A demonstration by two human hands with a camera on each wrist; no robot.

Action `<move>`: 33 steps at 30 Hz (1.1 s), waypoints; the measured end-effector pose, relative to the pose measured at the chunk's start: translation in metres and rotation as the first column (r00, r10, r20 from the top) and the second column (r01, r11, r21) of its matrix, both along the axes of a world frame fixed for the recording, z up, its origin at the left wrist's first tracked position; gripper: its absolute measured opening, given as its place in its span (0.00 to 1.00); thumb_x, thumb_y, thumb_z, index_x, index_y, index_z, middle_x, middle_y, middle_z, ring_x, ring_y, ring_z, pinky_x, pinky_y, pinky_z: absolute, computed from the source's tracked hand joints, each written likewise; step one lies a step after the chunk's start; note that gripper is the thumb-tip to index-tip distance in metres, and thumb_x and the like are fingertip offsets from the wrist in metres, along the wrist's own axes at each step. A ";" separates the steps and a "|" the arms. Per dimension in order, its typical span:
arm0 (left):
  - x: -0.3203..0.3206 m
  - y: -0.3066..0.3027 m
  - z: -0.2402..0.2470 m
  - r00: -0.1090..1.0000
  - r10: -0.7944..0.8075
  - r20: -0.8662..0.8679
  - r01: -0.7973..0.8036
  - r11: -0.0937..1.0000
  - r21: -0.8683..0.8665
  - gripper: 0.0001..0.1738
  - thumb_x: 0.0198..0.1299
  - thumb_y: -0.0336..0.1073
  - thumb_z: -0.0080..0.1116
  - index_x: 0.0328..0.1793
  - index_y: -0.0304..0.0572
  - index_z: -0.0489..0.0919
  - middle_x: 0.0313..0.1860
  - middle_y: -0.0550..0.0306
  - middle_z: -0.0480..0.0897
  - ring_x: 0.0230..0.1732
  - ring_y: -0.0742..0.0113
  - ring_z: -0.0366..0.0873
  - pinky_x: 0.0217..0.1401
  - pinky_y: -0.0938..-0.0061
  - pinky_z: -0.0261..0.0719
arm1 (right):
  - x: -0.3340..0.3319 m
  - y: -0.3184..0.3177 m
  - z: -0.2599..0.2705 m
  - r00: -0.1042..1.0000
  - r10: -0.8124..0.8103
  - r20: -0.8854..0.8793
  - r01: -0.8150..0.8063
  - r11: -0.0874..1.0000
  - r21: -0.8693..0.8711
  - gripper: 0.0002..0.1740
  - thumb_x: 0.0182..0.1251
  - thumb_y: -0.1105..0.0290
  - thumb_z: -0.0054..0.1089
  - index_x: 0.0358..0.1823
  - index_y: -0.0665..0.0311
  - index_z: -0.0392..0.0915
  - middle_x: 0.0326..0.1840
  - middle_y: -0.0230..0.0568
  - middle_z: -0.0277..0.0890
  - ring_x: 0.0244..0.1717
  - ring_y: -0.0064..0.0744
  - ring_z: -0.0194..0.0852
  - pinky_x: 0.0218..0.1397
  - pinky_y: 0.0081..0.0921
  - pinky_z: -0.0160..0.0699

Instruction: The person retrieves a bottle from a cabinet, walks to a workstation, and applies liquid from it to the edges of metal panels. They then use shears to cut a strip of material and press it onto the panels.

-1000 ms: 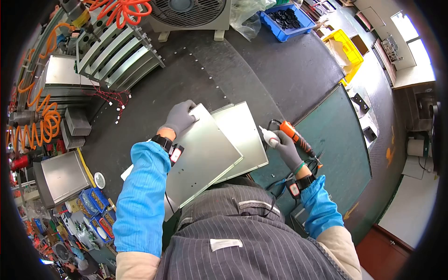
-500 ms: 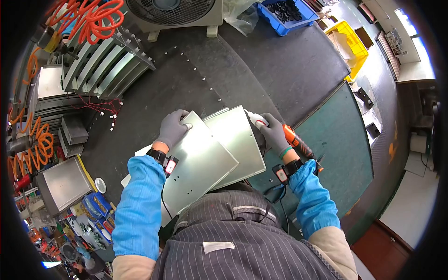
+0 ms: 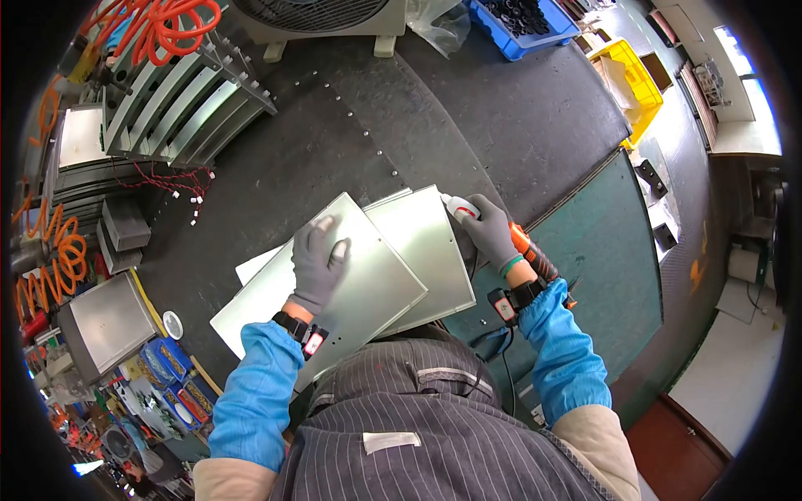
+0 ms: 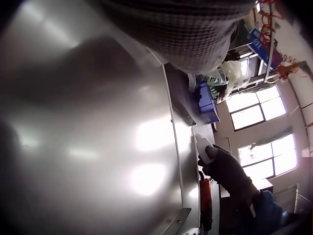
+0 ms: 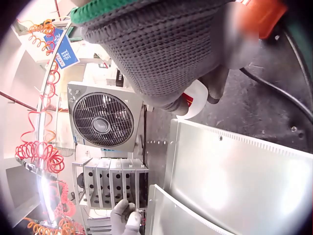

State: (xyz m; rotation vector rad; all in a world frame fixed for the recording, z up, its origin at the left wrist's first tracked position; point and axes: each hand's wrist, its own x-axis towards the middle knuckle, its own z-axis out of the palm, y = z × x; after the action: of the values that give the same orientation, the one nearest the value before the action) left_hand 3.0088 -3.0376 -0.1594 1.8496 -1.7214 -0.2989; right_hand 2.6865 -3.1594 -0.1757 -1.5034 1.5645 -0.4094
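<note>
Top panel (image 3: pixel 376 288) under left hand (image 3: pixel 317 263) (flat), bottle (image 3: pixel 458 207) in right hand (image 3: pixel 493 235)

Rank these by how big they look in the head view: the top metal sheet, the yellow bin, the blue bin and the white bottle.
Top metal sheet, under the left hand.
Yellow bin and blue bin: too alike to rank; the blue one is cropped.
White bottle, in the right hand.
</note>
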 end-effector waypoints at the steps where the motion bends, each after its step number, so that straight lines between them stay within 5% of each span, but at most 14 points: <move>1: -0.002 0.006 0.002 0.998 -0.019 -0.057 0.024 0.996 0.081 0.23 0.67 0.42 0.64 0.64 0.41 0.77 0.54 0.46 0.80 0.55 0.47 0.77 0.58 0.57 0.77 | 0.000 0.001 0.000 1.000 -0.001 -0.007 0.001 1.000 -0.005 0.16 0.64 0.68 0.63 0.51 0.69 0.82 0.38 0.47 0.86 0.39 0.31 0.85 0.45 0.29 0.82; 2: -0.003 0.009 0.007 0.994 -0.062 -0.089 0.068 0.996 0.060 0.19 0.68 0.40 0.63 0.62 0.42 0.79 0.50 0.51 0.82 0.46 0.53 0.81 0.49 0.62 0.81 | -0.001 0.002 -0.002 1.000 0.001 -0.009 -0.001 1.000 -0.003 0.16 0.64 0.68 0.63 0.51 0.69 0.82 0.38 0.47 0.86 0.39 0.31 0.85 0.45 0.29 0.82; 4: -0.006 0.024 0.002 0.988 -0.051 -0.145 0.067 0.992 0.107 0.19 0.68 0.39 0.63 0.62 0.43 0.79 0.49 0.52 0.82 0.42 0.56 0.82 0.45 0.64 0.81 | -0.005 0.006 -0.007 1.000 0.006 -0.005 -0.006 0.998 -0.065 0.17 0.65 0.63 0.65 0.50 0.67 0.82 0.36 0.53 0.85 0.36 0.43 0.87 0.39 0.36 0.83; 6: -0.007 0.036 -0.017 0.975 -0.076 -0.209 0.092 0.994 0.067 0.18 0.68 0.38 0.63 0.63 0.46 0.80 0.48 0.54 0.82 0.34 0.60 0.82 0.38 0.68 0.82 | -0.011 0.011 -0.010 1.000 0.012 -0.010 -0.013 0.998 -0.061 0.17 0.64 0.63 0.65 0.49 0.67 0.82 0.36 0.52 0.85 0.35 0.41 0.87 0.39 0.35 0.83; 13: -0.005 0.044 -0.027 0.978 -0.072 -0.196 0.090 0.992 0.084 0.18 0.69 0.39 0.61 0.62 0.45 0.80 0.49 0.52 0.82 0.37 0.58 0.82 0.41 0.65 0.82 | -0.021 0.036 0.005 1.000 -0.001 -0.018 0.002 0.999 0.051 0.16 0.63 0.65 0.64 0.48 0.67 0.82 0.35 0.47 0.85 0.35 0.33 0.87 0.41 0.31 0.83; 33: -0.005 0.044 -0.025 0.987 -0.089 -0.133 0.101 0.992 0.081 0.17 0.69 0.38 0.60 0.62 0.45 0.80 0.50 0.51 0.82 0.38 0.56 0.82 0.42 0.65 0.82 | -0.035 0.063 0.007 0.999 -0.001 -0.042 0.002 1.000 0.024 0.18 0.62 0.63 0.65 0.49 0.67 0.83 0.36 0.50 0.85 0.39 0.40 0.87 0.46 0.34 0.82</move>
State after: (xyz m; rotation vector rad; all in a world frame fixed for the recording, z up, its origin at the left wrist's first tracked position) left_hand 3.0036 -2.9935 -0.1846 1.7704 -1.7347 -0.5279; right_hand 2.6519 -3.0965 -0.1686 -1.5006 1.5980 -0.3607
